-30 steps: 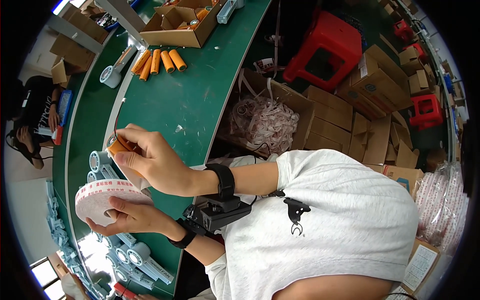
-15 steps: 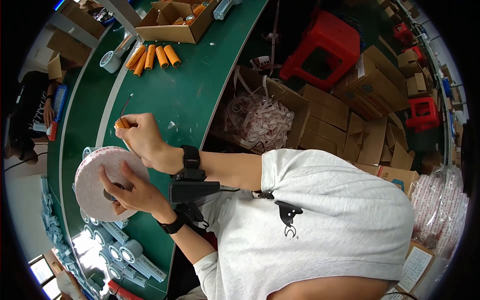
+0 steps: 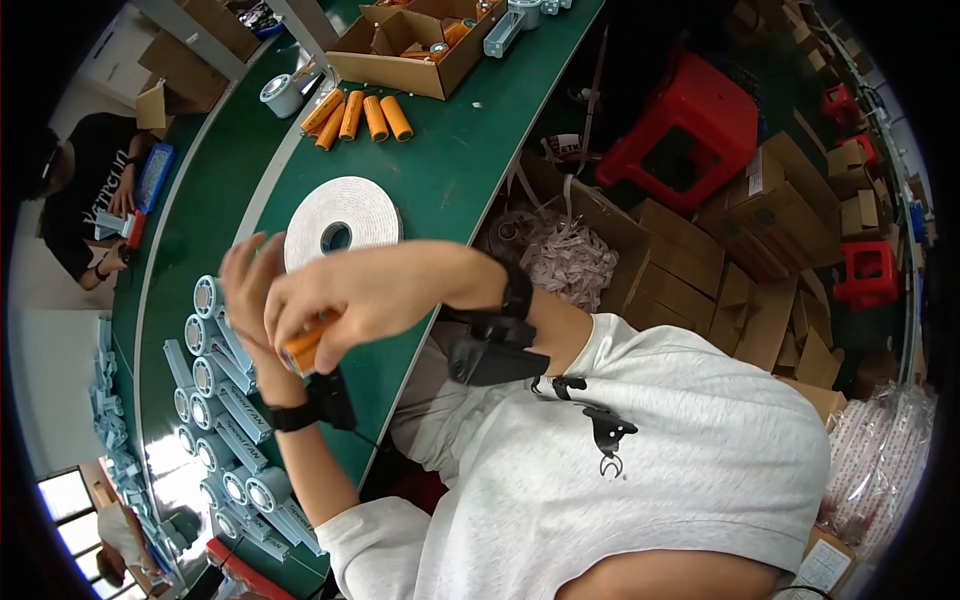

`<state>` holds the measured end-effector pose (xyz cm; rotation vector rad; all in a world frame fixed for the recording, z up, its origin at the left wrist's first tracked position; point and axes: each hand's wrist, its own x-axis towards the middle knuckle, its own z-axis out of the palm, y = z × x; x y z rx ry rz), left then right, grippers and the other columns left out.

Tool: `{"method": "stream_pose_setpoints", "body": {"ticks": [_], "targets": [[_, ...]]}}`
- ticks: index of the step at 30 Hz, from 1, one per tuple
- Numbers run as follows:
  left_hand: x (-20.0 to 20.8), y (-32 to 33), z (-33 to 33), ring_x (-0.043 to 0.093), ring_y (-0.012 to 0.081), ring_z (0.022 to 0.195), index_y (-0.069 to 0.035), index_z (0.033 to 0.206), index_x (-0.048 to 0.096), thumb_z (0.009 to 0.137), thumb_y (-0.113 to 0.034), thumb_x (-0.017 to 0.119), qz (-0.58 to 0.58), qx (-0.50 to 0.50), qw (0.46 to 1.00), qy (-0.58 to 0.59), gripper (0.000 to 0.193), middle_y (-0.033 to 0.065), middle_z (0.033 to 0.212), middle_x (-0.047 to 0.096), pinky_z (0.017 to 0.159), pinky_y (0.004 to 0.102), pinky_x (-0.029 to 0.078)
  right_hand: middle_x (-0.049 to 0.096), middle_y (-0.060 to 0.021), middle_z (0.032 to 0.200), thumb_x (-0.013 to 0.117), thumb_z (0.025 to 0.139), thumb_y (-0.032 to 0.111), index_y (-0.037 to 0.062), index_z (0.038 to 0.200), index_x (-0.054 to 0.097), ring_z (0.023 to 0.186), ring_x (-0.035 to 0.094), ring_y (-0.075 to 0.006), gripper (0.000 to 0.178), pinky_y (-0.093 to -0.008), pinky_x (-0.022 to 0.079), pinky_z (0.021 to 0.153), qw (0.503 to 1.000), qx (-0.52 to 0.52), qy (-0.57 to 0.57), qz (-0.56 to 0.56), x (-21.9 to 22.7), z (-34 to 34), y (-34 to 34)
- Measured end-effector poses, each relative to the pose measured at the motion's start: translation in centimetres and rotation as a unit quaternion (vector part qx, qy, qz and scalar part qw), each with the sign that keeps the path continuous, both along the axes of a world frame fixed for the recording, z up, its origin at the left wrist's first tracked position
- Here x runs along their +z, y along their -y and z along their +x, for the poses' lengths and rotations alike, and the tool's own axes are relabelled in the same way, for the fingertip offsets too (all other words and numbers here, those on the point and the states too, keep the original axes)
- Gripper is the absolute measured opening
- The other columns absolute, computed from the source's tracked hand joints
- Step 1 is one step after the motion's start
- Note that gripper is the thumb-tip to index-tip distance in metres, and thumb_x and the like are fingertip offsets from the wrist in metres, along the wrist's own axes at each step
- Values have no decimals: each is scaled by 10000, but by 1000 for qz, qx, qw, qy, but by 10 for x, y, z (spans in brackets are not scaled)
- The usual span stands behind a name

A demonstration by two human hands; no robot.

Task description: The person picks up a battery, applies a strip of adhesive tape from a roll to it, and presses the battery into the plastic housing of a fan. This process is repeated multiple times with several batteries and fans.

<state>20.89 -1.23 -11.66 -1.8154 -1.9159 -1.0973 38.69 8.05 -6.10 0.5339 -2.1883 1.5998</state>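
Note:
My right hand (image 3: 365,300) grips an orange cylindrical battery (image 3: 305,347) between thumb and fingers. Close behind it rises my left hand (image 3: 250,300), its fingers stretched upward and somewhat blurred. Part of the left hand is hidden by the right, and whether it touches the battery cannot be made out. Beyond my right wrist a big roll of white tape (image 3: 345,205) lies flat on the green table (image 3: 440,160), its near part covered by my hand. Several more orange batteries (image 3: 375,118) lie farther off in a row.
A cardboard box (image 3: 405,68) holds more batteries at the far end. Several pale blue fan housings (image 3: 215,410) crowd the table at left. Right of the table edge are a carton of crumpled backing strips (image 3: 570,262) and a red stool (image 3: 690,130). Another person (image 3: 95,190) sits across.
The tape roll has left my left hand and now lies on the table. My right hand has brought the battery nearer, in front of my left hand. The whole view has shifted.

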Motion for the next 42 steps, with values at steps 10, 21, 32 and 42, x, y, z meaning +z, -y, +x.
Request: {"method": "stream_pose_setpoints", "body": {"ticks": [10,21,32,42], "targets": [[56,34,-98,487,206,947,-55,1000,599,697,-52,629,-449,101,885,67,304,98,1066,548,809,294,401,518,-168,1023,556,729,90,-38,787,608,846,549,-340,149,-412,459,726,908,-73,170,376,-51,-73,72],[36,82,69,444,319,1088,-56,819,587,679,-56,656,-253,-109,950,-149,156,89,1098,523,888,454,355,570,-122,835,581,697,43,-42,840,580,751,544,-265,166,-345,433,701,892,123,277,336,-33,62,19],[18,83,77,448,325,1059,-24,741,500,576,-13,680,-251,-61,965,-55,244,48,962,573,899,449,327,589,-93,829,685,692,55,0,904,571,674,587,-159,246,-280,463,588,959,-217,96,-155,-46,57,43],[18,86,75,462,305,1034,-26,747,493,569,-9,678,-218,-77,969,-85,257,47,958,575,890,434,330,514,-73,763,670,673,26,27,857,522,688,554,-214,236,-303,454,623,954,-268,12,135,-50,50,55]]}}
